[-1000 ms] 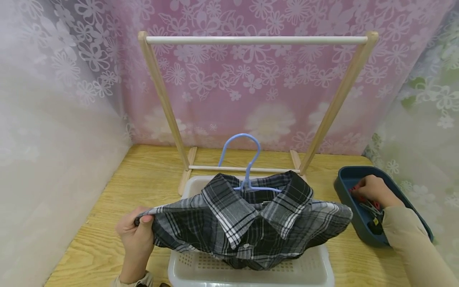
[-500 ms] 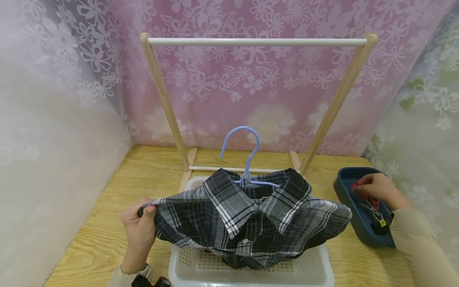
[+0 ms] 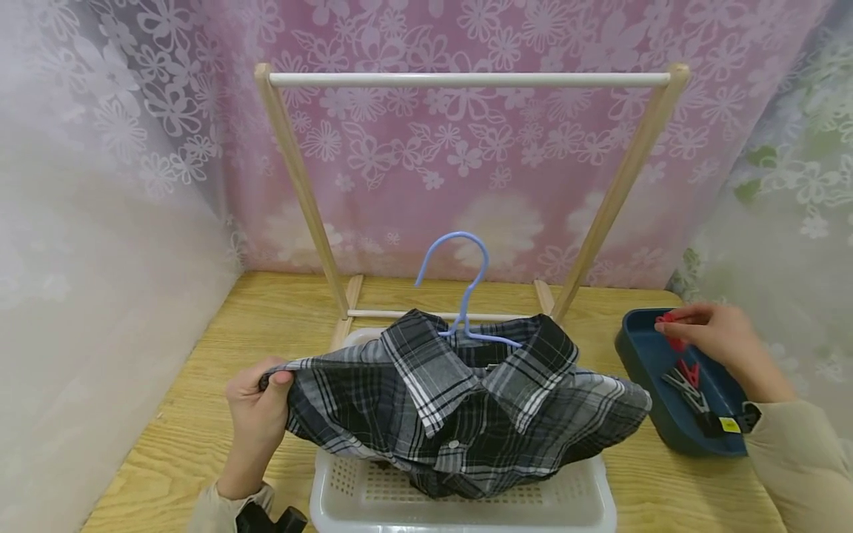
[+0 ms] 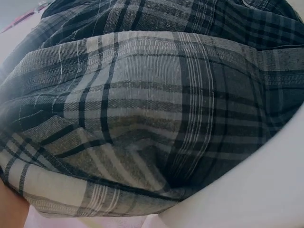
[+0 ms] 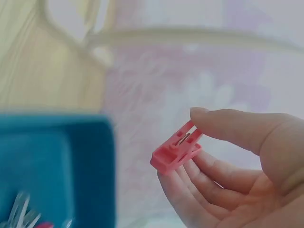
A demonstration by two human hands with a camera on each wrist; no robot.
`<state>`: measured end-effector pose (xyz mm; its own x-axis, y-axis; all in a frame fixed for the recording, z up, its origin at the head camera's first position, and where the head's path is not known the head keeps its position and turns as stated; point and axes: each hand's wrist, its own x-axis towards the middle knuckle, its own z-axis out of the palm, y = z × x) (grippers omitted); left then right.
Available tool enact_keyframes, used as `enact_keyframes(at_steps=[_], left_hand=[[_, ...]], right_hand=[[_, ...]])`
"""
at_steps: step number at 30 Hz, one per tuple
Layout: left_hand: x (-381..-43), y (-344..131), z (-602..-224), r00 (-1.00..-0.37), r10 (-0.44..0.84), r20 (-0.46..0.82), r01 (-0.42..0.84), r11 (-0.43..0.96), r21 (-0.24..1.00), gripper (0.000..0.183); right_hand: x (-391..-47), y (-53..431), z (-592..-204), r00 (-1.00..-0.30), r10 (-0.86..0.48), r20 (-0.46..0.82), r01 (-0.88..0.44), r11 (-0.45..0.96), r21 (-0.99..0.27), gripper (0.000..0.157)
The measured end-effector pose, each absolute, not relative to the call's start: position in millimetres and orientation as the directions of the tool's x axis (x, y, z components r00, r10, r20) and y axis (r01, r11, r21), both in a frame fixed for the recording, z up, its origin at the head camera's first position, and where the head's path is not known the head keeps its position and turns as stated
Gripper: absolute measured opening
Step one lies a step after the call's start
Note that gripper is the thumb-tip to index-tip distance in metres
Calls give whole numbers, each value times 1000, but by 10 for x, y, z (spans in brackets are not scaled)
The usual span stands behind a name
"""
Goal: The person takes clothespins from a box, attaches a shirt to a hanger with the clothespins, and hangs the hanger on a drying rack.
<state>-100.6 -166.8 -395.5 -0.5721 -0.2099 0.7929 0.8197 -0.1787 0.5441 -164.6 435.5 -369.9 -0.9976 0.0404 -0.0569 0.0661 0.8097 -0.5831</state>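
shirt [image 3: 413, 414], plaid in black, grey and white, lay spread over a white basket [image 3: 321, 496], its long axis running crosswise from one side of the basket to the other, its collar toward the basket's far edge; a blue hanger [image 3: 464, 305] sat within the collar, hook upward; a rack [image 3: 466, 79] stood behind the basket, its top rail higher than that hook; the left hand [image 3: 256, 407], at the left of the basket, gripped one end of the shirt, thumb on the cloth and fingers curled behind its edge; the right hand [image 3: 723, 344] was off to the right of the basket, above the far part of a dark blue tray [image 3: 640, 348], near the shirt's other end but not touching it; from there the shirt lay leftward, over the basket, and closer to the person; the right hand pinched a red clip [image 5: 168, 156] between thumb and fingertip, only the clip itself parting the tips, the remaining fingers loosely bent; the clip was held tilted, apart from the other clips [image 3: 693, 392] lying in the tray right of the basket.
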Motion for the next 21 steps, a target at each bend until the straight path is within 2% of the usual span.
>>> enact_keyframes(at_steps=[4, 8, 21], left_hand=[[-1012, -1661, -3945, -576, -196, 794, 816, -193, 545, 35], [-1026, -1642, -3947, -576, -216, 788, 816, -212, 538, 36], [-1042, -1588, -3964, -565, -256, 785, 824, -232, 517, 38]], right_hand=[[-1514, 4143, -3490, -998, 60, -36, 70, 781, -621, 56], [-1377, 3939, -3315, -999, 49, 6, 32, 735, -677, 51], [-783, 3070, -2709, -974, 29, 224, -165, 587, -793, 34]])
